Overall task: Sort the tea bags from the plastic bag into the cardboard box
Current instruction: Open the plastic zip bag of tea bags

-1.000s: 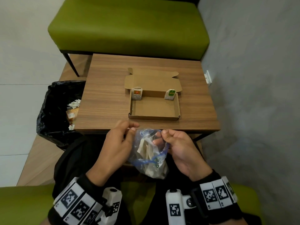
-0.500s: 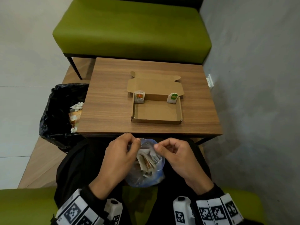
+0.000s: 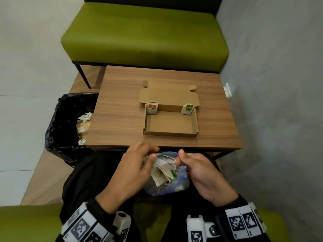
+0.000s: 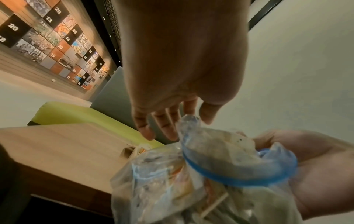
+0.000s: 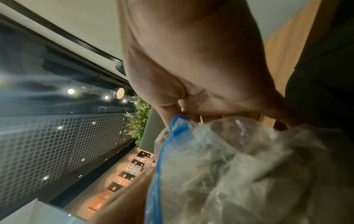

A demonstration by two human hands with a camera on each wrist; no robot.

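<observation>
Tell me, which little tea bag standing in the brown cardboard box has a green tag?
The tea bag with the green tag in the box's far right corner; the other has an orange tag.

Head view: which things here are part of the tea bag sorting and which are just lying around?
Job:
plastic bag
cardboard box
orange-tag tea bag
green-tag tea bag
left hand
right hand

Lying about:
black bin bag
green bench

The wooden table [image 3: 122, 109] carries the open cardboard box [image 3: 170, 123].
</observation>
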